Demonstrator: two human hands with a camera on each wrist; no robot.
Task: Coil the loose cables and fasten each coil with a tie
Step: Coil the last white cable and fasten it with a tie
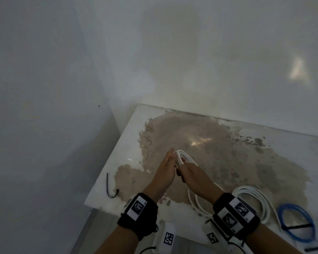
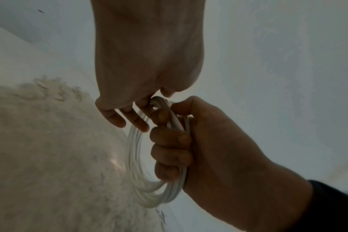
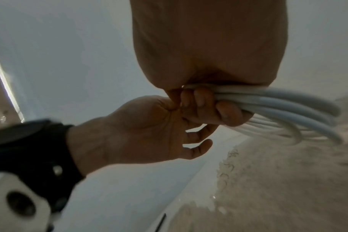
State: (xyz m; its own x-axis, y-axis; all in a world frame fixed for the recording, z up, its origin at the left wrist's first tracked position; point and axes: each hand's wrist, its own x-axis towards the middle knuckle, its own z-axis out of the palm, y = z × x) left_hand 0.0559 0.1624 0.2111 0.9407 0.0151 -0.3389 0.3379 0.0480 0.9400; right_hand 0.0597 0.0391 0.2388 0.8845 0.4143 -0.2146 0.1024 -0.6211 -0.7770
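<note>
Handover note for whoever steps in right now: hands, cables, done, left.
Right hand: fingers curled round the white coil, held above the table.
Left hand: fingers at the top of that coil; grip unclear.
Black tie lies at the table's left edge, unused.
Second white cable lies looped on the table; no tie seen on it. Blue coil at right has a black band across it.
Left: tie the held coil, then the other white one.

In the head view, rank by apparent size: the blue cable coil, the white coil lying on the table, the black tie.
1-2. White coil on the table and blue cable coil: look alike; blue is cut off at the frame edge.
3. Black tie.
</note>
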